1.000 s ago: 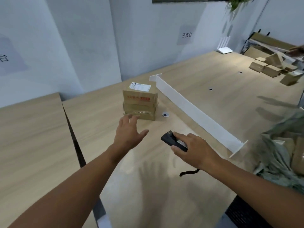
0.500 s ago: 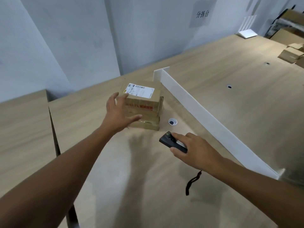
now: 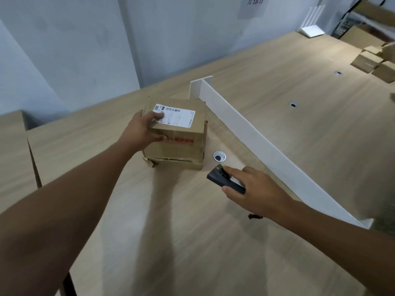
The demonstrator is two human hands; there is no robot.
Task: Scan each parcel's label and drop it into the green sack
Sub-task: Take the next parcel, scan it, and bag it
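Note:
A brown cardboard parcel sits on top of a flatter parcel on the wooden table. A white shipping label lies on its top face. My left hand grips the top parcel at its left corner, fingers over the top edge and thumb on the front face. My right hand holds a small black scanner to the right and nearer, its front end pointing toward the parcels. The green sack shows only as a grey-green sliver at the right edge.
A long white divider runs diagonally across the table right of the parcels. A round cable grommet sits beside the lower parcel. Several more cardboard boxes lie at the far right. A gap separates this table from another at the left.
My left hand reached forward from the table and now grips the top parcel. The view has moved closer to the parcels. My right hand keeps the scanner in much the same place.

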